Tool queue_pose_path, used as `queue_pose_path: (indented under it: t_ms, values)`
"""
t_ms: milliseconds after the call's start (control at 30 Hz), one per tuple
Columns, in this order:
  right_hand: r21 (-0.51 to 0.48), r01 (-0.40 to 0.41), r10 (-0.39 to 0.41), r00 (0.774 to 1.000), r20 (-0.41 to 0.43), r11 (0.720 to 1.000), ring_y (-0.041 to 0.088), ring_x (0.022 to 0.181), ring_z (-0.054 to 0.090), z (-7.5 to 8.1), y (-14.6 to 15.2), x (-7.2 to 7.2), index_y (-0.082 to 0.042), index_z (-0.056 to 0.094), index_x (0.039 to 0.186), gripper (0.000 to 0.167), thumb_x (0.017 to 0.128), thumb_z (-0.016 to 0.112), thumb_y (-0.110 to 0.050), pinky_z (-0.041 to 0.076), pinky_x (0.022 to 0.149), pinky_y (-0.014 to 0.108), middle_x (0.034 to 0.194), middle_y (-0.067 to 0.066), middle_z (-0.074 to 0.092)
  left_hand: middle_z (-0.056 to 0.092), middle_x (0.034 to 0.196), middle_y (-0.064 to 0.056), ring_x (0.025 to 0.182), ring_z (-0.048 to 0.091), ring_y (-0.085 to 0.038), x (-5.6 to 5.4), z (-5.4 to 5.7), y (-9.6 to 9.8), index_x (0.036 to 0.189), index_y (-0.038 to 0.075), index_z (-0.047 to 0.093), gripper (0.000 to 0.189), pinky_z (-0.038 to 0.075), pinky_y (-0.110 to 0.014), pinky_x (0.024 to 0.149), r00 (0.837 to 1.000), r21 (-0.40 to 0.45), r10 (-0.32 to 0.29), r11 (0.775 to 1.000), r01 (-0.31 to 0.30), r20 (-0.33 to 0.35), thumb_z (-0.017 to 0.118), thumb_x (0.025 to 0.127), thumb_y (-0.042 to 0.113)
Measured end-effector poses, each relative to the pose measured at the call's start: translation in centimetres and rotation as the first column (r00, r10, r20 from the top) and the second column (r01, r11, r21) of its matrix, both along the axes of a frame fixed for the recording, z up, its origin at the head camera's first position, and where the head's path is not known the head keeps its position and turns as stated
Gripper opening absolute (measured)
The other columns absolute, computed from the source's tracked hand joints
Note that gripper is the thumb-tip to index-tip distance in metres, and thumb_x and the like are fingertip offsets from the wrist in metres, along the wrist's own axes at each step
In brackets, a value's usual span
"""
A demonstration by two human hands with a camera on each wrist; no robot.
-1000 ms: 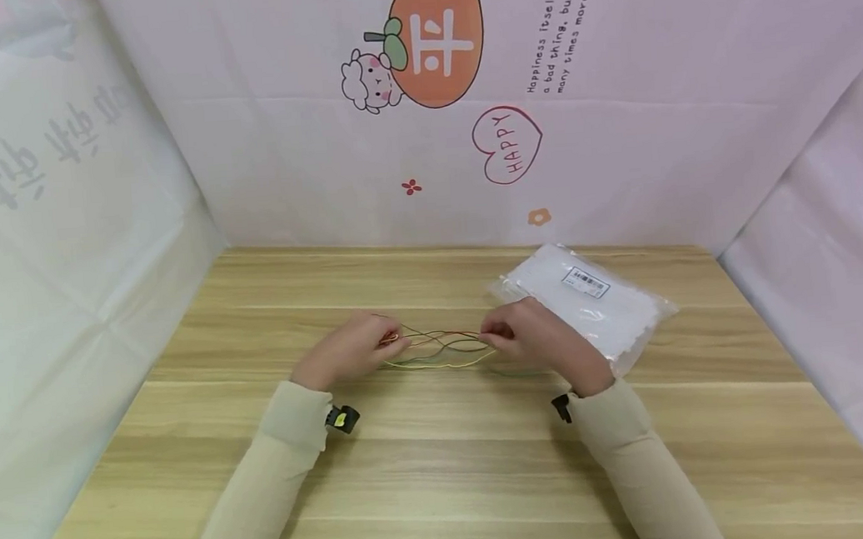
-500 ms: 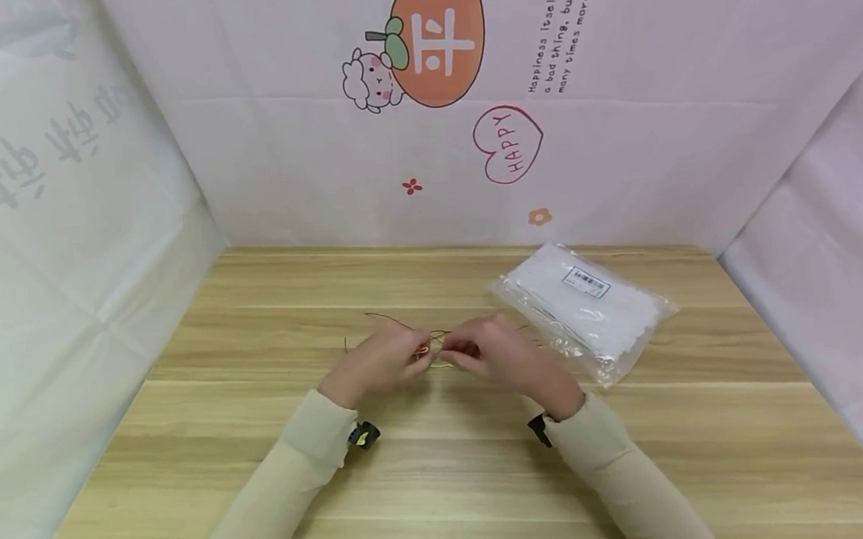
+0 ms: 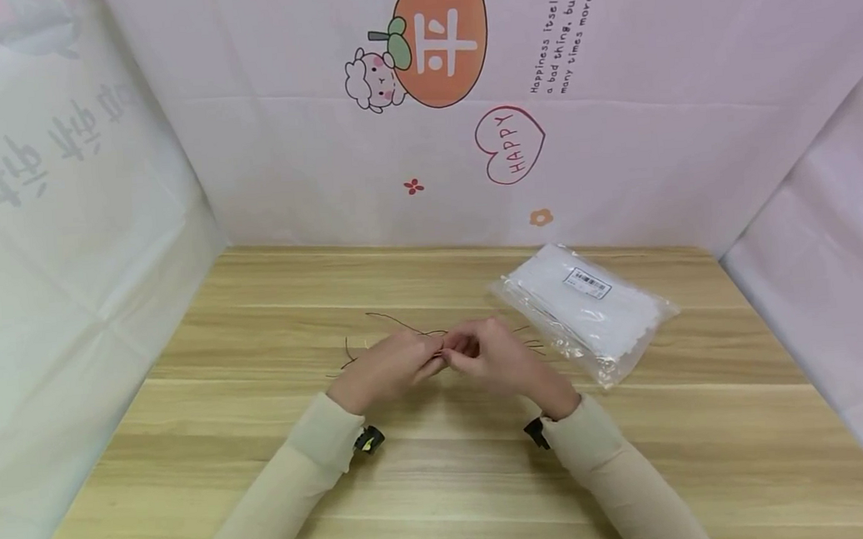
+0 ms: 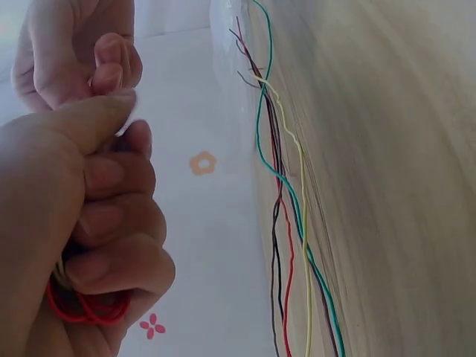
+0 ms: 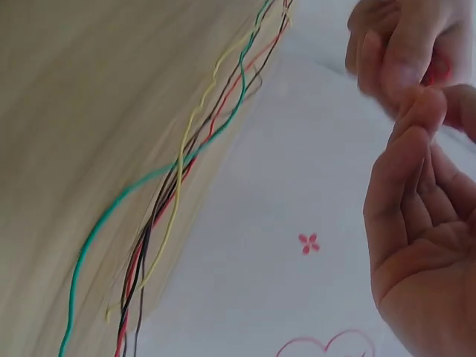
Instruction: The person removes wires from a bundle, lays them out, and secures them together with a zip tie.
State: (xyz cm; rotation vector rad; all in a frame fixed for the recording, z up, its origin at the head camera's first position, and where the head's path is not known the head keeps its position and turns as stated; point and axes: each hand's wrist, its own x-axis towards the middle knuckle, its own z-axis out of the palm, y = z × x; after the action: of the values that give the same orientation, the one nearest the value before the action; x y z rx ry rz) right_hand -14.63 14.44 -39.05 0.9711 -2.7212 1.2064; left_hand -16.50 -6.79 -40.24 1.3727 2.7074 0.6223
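Observation:
In the left wrist view, my left hand (image 4: 89, 193) is curled round a bundle of thin wires, whose red loops (image 4: 89, 309) stick out below the little finger. My right hand (image 5: 424, 216) meets it fingertip to fingertip, its thumb and forefinger pinching at the bundle's wire beside the left thumb. The fingers hide most of that wire. Both hands (image 3: 393, 364) are together over the middle of the table in the head view. Beneath and behind them several loose wires lie stretched out, among them a green wire (image 5: 115, 201), a yellow wire (image 4: 303, 178) and a red wire (image 4: 288, 253).
A clear plastic bag (image 3: 592, 312) with white contents and a barcode label lies at the back right of the wooden table (image 3: 447, 485). White printed cloth (image 3: 282, 171) stands round the back and sides.
The hands, a hand's width apart a second ago, have come together at the fingertips. The wires that ran between them in view are now mostly covered. The bag's near edge shows more.

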Motion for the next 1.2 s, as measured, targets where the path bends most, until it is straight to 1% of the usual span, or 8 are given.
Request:
queue_pose_path:
  t_ms: [133, 267, 500, 600, 700, 767, 1033, 1200]
  values:
    - [-0.005, 0.037, -0.037, 0.999, -0.021, 0.999, 0.005, 0.068, 0.062, -0.1, 1.7, -1.0, -0.001, 0.076, 0.090, 0.006, 0.093, 0.071, -0.004, 0.055, 0.063, 0.022, 0.078, 0.005, 0.073, 0.065, 0.086, -0.001, 0.081, 0.061, -0.012, -0.1, 0.3, -0.4, 0.124, 0.004, 0.070, 0.038, 0.057, -0.035, 0.085, 0.998, -0.015, 0.004, 1.000, -0.003, 0.057, 0.041, 0.116, 0.026]
    - [-0.009, 0.059, -0.059, 0.998, -0.034, 0.998, 0.006, 0.067, 0.062, 0.0, 2.8, -1.5, -0.004, 0.076, 0.088, 0.005, 0.092, 0.073, -0.005, 0.054, 0.062, 0.023, 0.076, 0.002, 0.072, 0.045, 0.075, 0.004, 0.074, 0.052, -0.011, -0.2, 0.5, -0.9, 0.121, 0.003, 0.069, 0.034, 0.053, -0.034, 0.079, 0.997, -0.022, 0.017, 1.000, -0.015, 0.072, 0.040, 0.116, 0.021]
    - [0.021, -0.025, 0.024, 0.999, 0.024, 0.999, 0.004, 0.067, 0.060, -0.1, 2.4, -1.6, -0.010, 0.075, 0.091, 0.007, 0.097, 0.076, -0.014, 0.052, 0.061, 0.023, 0.079, -0.002, 0.072, 0.038, 0.073, 0.007, 0.067, 0.041, -0.006, 0.0, 0.2, -0.7, 0.096, 0.010, 0.060, 0.032, 0.045, -0.026, 0.070, 0.996, -0.001, -0.007, 1.000, 0.007, 0.089, 0.039, 0.116, 0.023]
    - [0.059, -0.045, 0.044, 0.999, 0.006, 0.997, 0.002, 0.066, 0.059, -0.1, 2.1, -1.5, -0.012, 0.075, 0.090, 0.008, 0.097, 0.077, -0.016, 0.052, 0.061, 0.023, 0.077, -0.005, 0.071, 0.043, 0.074, 0.007, 0.066, 0.042, -0.005, 0.1, 0.1, -0.6, 0.116, 0.008, 0.067, 0.029, 0.046, -0.025, 0.071, 0.993, 0.014, -0.021, 1.000, 0.019, 0.119, 0.043, 0.116, 0.024]
    - [0.079, -0.048, 0.048, 0.999, 0.005, 0.996, 0.003, 0.066, 0.059, -0.1, 1.9, -1.4, -0.014, 0.074, 0.090, 0.009, 0.098, 0.076, -0.017, 0.051, 0.061, 0.023, 0.076, -0.007, 0.069, 0.047, 0.077, 0.008, 0.069, 0.046, -0.005, 0.1, 0.0, -0.5, 0.140, 0.012, 0.061, 0.032, 0.048, -0.025, 0.074, 0.993, 0.012, -0.043, 0.999, 0.042, 0.113, 0.044, 0.115, 0.025]
    - [0.071, -0.049, 0.048, 0.999, 0.013, 0.996, 0.005, 0.065, 0.059, -0.2, 2.0, -1.4, -0.015, 0.074, 0.090, 0.009, 0.099, 0.076, -0.017, 0.051, 0.060, 0.023, 0.075, -0.008, 0.067, 0.046, 0.076, 0.008, 0.068, 0.045, -0.005, 0.1, 0.0, -0.4, 0.147, 0.014, 0.057, 0.036, 0.047, -0.025, 0.074, 0.994, 0.008, -0.057, 0.998, 0.057, 0.095, 0.044, 0.115, 0.024]
    - [-0.019, -0.105, 0.106, 0.992, 0.066, 0.994, 0.005, 0.062, 0.056, -0.9, 2.8, -1.9, -0.010, 0.074, 0.087, 0.010, 0.097, 0.074, -0.008, 0.048, 0.057, 0.023, 0.073, -0.003, 0.067, 0.045, 0.075, 0.008, 0.067, 0.041, -0.004, 0.0, 0.3, -0.4, 0.111, 0.006, 0.070, 0.030, 0.042, -0.022, 0.068, 0.991, 0.048, -0.130, 0.991, 0.127, 0.044, 0.044, 0.115, 0.021]
    - [-0.056, -0.097, 0.107, 0.973, 0.205, 0.994, 0.010, 0.064, 0.058, -0.5, 3.3, -1.9, 0.002, 0.073, 0.093, 0.009, 0.098, 0.066, -0.001, 0.050, 0.058, 0.023, 0.075, 0.005, 0.067, 0.039, 0.070, 0.008, 0.063, 0.035, -0.002, -0.1, 0.7, -0.6, 0.095, 0.006, 0.064, 0.026, 0.037, -0.020, 0.063, 0.986, 0.085, -0.167, 0.982, 0.166, 0.004, 0.047, 0.113, 0.015]
